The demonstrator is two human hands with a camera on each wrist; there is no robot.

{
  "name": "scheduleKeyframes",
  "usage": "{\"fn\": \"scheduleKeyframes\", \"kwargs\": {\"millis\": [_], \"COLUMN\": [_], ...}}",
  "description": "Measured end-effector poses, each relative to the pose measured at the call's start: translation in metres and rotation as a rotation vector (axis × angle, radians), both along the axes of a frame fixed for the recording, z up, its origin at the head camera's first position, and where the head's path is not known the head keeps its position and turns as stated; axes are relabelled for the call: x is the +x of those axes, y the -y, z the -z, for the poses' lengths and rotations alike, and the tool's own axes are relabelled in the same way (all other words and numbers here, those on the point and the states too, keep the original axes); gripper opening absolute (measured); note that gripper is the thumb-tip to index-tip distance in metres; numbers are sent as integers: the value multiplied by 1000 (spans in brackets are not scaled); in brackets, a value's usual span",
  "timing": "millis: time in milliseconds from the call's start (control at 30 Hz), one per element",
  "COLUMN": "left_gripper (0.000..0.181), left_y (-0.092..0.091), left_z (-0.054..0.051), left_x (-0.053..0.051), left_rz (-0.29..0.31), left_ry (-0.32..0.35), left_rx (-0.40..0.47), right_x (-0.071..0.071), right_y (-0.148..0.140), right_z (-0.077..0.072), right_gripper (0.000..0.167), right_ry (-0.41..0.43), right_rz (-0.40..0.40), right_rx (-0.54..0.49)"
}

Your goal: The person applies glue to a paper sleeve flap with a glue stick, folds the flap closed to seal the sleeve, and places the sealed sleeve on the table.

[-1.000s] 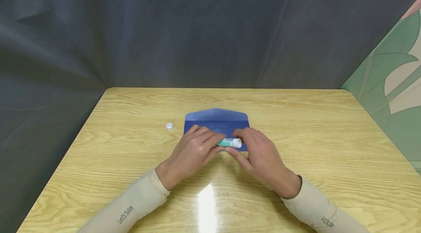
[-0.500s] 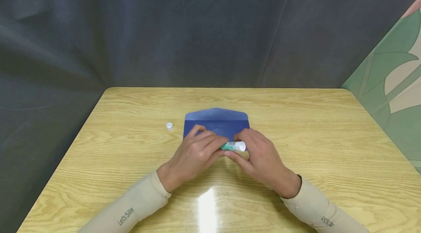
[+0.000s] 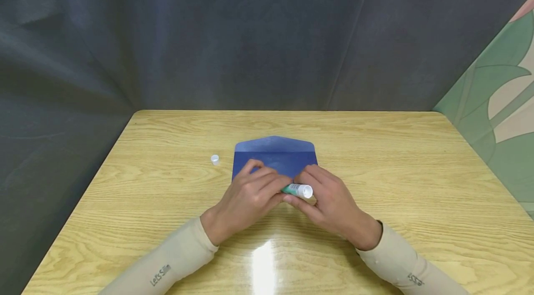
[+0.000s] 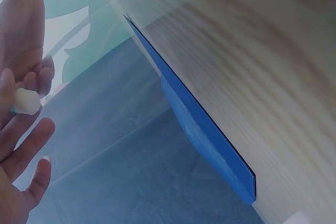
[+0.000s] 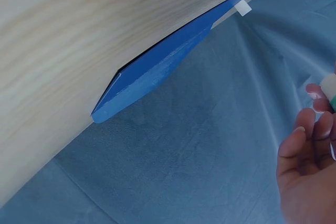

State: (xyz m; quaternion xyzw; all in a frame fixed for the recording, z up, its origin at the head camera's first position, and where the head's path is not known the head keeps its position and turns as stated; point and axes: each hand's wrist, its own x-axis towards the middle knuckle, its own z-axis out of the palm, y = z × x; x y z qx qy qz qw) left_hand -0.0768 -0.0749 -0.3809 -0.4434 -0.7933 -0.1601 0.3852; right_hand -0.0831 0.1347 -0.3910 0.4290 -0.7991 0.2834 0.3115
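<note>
A green and white glue stick (image 3: 297, 190) is held above the near part of a blue envelope (image 3: 273, 160), its white end tilted to the right. My left hand (image 3: 252, 195) grips the green body between thumb and fingers. From the other side my right hand (image 3: 329, 197) pinches the stick, thumb below and curled fingers behind it. The envelope lies with its flap (image 3: 274, 144) unfolded away from me. In the left wrist view the white end (image 4: 26, 101) shows among the fingers; the right wrist view catches the glue stick (image 5: 329, 86) only at its edge.
A small white cap (image 3: 214, 160) stands on the wooden table (image 3: 167, 147), left of the envelope. A dark cloth (image 3: 250, 35) hangs behind the table and along its left side. Leaf-patterned fabric (image 3: 500, 114) hangs on the right.
The glue stick has come slightly toward me and right, its white end turning more to face me. Both hands have shifted a little with it. Envelope and cap stay in place.
</note>
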Motion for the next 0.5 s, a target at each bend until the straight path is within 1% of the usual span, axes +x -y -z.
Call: {"fn": "scheduleKeyframes", "kwargs": {"millis": [267, 400, 500], "left_gripper": [16, 15, 18], "left_y": [0, 0, 1], "left_z": [0, 1, 0], "left_x": [0, 0, -1], "left_rz": [10, 16, 20], "left_ry": [6, 15, 35], "left_rx": [1, 2, 2], "right_x": [-1, -1, 0], "right_y": [2, 2, 2], "right_z": [-1, -1, 0], "right_gripper": [41, 39, 39], "right_ry": [-43, -49, -42], "right_rz": [-6, -4, 5], "right_rx": [-11, -17, -21]}}
